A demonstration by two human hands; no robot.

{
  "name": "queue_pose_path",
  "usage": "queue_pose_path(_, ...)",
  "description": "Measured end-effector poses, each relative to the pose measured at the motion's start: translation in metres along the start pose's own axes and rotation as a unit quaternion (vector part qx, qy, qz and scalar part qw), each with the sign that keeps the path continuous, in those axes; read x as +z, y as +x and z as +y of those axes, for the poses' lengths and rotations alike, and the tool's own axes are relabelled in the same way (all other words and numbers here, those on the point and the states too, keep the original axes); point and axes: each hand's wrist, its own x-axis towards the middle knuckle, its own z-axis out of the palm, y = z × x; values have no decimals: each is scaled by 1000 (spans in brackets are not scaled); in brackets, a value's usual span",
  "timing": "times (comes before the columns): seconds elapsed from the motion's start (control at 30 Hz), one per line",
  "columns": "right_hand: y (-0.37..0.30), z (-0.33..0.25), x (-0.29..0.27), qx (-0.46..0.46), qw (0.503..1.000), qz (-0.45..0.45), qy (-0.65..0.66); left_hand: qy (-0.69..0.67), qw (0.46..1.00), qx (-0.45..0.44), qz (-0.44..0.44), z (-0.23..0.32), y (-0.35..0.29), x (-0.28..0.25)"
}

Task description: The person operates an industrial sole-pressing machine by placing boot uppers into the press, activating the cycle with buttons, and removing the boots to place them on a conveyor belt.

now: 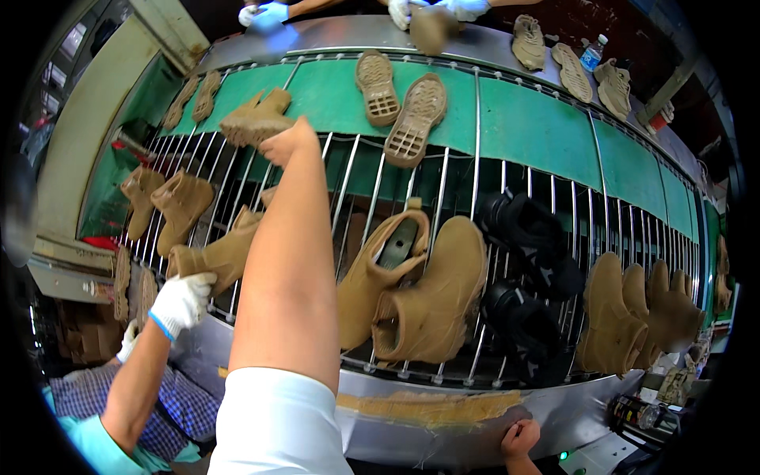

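My left hand [290, 143], at the end of an outstretched arm, grips a tan ankle boot [257, 115] by its sole side over the far left part of the rack. The boot lies tilted, its sole toward my fingers. My right hand [520, 438] is curled closed beside the near metal edge, and no object shows in it. Between my arms, a pair of tan boots [443, 293] rests on the metal bars [475, 348]; one has a dark green insert in its opening. Two tan soles [417, 119] lie beyond on the green belt [522, 127].
At left, a co-worker's white-gloved hand [184, 302] holds another tan boot [226, 257]. Across the line, gloved hands [408, 12] handle a blurred piece. Black shoes [526, 309] and more tan boots [609, 317] stand rightward. A bottle [594, 54] stands on the far ledge.
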Motion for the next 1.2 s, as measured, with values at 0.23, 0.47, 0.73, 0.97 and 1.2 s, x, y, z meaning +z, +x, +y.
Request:
queue_pose_path(0.23,14,-18,-19,16,995,-57,-75,-10,997,-38,60,0,51,59)
queue_pose_path(0.47,11,-17,-15,6,998,-40,-55,-62,998,10,7,-23,100,75)
queue_pose_path(0.73,22,-14,-10,-29,998,21,41,-146,917,-106,-355,3,103,-22)
queue_pose_path(0.97,16,-22,-12,-10,999,28,42,-418,734,-81,-530,-49,-34,-178)
queue_pose_path(1.2,26,-10,-24,-35,998,44,14,-504,476,-82,-716,-216,-150,-278)
